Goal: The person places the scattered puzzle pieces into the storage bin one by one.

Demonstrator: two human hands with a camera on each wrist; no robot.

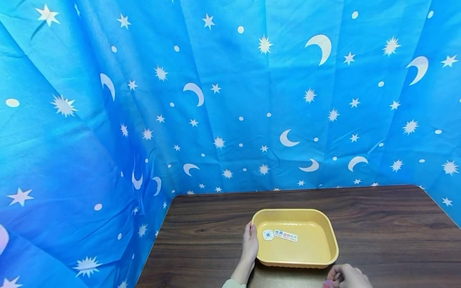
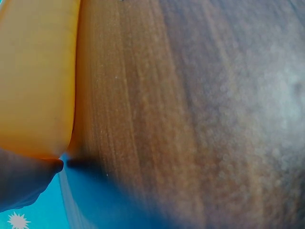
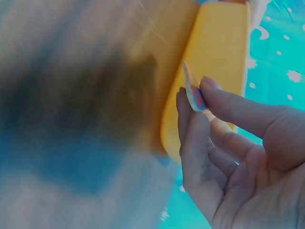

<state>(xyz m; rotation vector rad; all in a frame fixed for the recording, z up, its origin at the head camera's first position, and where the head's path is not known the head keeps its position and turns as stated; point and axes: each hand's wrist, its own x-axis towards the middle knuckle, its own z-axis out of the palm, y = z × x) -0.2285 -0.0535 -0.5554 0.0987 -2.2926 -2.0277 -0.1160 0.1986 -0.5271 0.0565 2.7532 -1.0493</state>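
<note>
A yellow rectangular plastic tray sits on the table with two stickers inside it: a round-cornered one with a blue star and a strip with coloured lettering. At the tray's left side, my left hand grips the wall; its fingers on the outer side are mostly hidden. Near the front right corner, my right hand pinches a small pink and blue sticker between thumb and fingers. The right wrist view shows that sticker edge-on, so its printed design cannot be read.
Under the tray is a dark wood-grain table with rounded back corners. A blue cloth backdrop printed with moons and stars hangs behind it and along its left side.
</note>
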